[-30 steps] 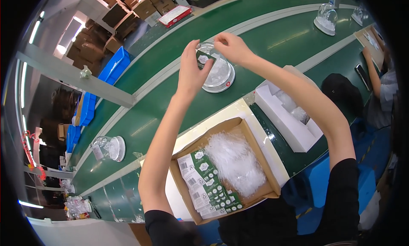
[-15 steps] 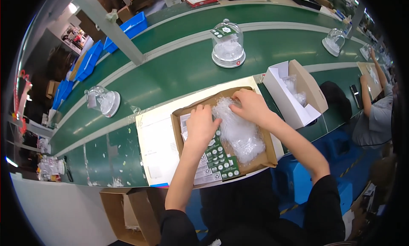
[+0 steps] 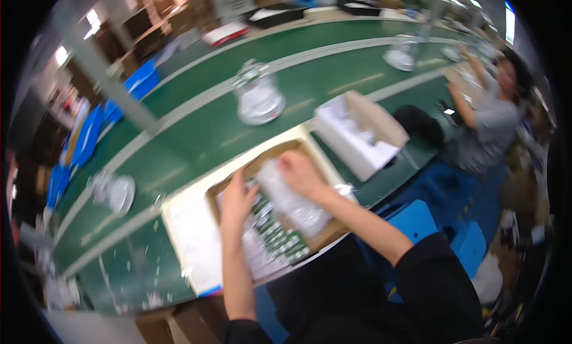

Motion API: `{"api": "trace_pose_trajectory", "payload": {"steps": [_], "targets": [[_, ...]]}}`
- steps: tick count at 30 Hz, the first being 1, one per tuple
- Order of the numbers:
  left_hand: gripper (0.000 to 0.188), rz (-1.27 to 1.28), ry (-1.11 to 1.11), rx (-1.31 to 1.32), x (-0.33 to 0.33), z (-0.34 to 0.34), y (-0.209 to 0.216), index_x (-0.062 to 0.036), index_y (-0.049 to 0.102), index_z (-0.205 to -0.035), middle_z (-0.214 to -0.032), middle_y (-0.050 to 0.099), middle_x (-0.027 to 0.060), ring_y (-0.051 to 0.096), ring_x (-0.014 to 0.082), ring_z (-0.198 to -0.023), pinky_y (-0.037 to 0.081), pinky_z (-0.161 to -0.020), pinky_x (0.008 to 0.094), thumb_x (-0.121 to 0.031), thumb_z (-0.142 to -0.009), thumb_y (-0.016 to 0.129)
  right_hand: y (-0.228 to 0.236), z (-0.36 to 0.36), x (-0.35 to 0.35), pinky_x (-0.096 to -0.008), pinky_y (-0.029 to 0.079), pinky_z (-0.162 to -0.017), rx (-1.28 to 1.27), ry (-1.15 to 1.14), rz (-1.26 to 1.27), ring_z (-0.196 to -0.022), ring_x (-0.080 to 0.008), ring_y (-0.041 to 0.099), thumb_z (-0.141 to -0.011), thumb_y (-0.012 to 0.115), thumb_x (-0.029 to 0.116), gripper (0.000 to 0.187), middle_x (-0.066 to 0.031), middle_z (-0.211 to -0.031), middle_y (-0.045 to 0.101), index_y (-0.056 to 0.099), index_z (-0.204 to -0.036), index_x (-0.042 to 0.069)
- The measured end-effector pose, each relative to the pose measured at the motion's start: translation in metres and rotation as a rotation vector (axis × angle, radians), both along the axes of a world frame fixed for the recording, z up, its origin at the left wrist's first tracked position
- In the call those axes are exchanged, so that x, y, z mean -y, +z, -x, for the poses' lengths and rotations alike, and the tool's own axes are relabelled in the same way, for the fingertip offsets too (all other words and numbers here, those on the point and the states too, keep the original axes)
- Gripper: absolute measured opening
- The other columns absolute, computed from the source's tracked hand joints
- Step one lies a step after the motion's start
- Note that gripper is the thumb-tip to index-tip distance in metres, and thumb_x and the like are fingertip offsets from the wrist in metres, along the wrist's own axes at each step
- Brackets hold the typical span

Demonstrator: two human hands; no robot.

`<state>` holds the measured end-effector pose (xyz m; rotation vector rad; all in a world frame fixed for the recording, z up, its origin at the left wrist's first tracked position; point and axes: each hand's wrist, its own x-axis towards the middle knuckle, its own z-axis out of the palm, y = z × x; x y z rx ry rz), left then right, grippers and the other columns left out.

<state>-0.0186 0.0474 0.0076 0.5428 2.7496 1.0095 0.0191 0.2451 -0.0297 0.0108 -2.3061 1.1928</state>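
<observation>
Before me lies a shallow cardboard tray [image 3: 213, 196], holding rows of green-and-white printed cards [image 3: 277, 237] and a heap of clear plastic filler [image 3: 289, 202]. My left hand [image 3: 237, 198] is over the upper end of the cards, thumb apart from its fingers, holding nothing that I can see. At the far end of the filler, my right hand [image 3: 300, 174] has its fingers curled together. Motion blur hides whatever is between them. On the green belt beyond stands a clear dome [image 3: 258, 97] with a white base and pale filling.
A white open box [image 3: 356, 142] with clear-wrapped contents stands right of the tray. Another dome lies tipped [image 3: 113, 192] at left; a further dome [image 3: 401, 53] is far right. Blue stools [image 3: 411, 223] are at lower right. A co-worker in grey [image 3: 485, 129] sits at the right.
The view has swung right, shifting the scene leftward, and is blurred. My left thumb has spread from its fingers, and my right hand's fingers have curled in over the filler.
</observation>
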Motion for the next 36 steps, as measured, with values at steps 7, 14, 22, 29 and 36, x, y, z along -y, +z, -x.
{"api": "trace_pose_trajectory", "payload": {"steps": [7,14,22,29,36], "targets": [[0.055,0.181,-0.066,-0.108,0.041,-0.031,0.004,-0.0002,0.054,-0.107,-0.089,0.062,0.0188,0.059,0.0375,-0.088,0.047,-0.079,0.0436,-0.016,-0.062,0.080,0.015,-0.003,0.020,-0.0428,0.047,-0.075,-0.089,0.089,-0.041,-0.086,-0.0343,0.059,-0.086,0.055,0.014,0.014,-0.0151,-0.087,0.062,0.062,-0.091,0.003],[0.045,0.226,-0.009,-0.021,0.040,-0.019,0.001,0.0009,0.059,-0.094,-0.080,0.061,0.0136,0.060,0.0322,-0.078,0.049,-0.074,0.0403,-0.013,-0.058,0.082,0.028,-0.008,0.013,-0.0402,0.047,-0.075,-0.117,0.173,0.012,-0.086,-0.0318,0.059,-0.086,0.057,0.015,0.013,-0.0125,-0.087,0.062,0.061,-0.090,0.003],[0.029,-0.049,-0.076,0.172,0.055,-0.002,0.022,0.0045,0.058,-0.087,-0.068,0.063,0.0077,0.060,0.0129,-0.058,0.047,-0.052,0.0254,0.001,-0.064,0.076,0.038,-0.014,0.019,-0.0445,0.046,-0.061,-0.057,0.130,0.159,-0.069,-0.0361,0.061,-0.091,0.054,0.021,0.018,-0.0166,-0.071,0.062,0.057,-0.087,0.004],[0.035,-0.167,-0.029,0.071,0.049,-0.025,0.064,0.0006,0.049,-0.104,-0.068,0.062,0.0072,0.057,0.0112,-0.059,0.045,-0.052,0.0244,0.002,-0.074,0.068,0.032,-0.015,0.011,-0.0451,0.045,-0.057,-0.112,0.092,0.117,-0.066,-0.0377,0.060,-0.093,0.053,0.024,0.019,-0.0181,-0.069,0.060,0.055,-0.087,0.006],[0.020,-0.697,0.090,-0.007,0.007,0.001,0.057,0.0017,0.060,-0.107,-0.096,0.062,0.0046,0.055,0.0087,-0.083,0.045,-0.071,0.0214,-0.007,-0.089,0.060,0.035,-0.005,0.018,-0.0337,0.049,-0.061,-0.084,0.079,0.250,-0.068,-0.0250,0.064,-0.087,0.057,0.007,0.012,-0.0148,-0.079,0.064,0.059,-0.098,0.002]]}}
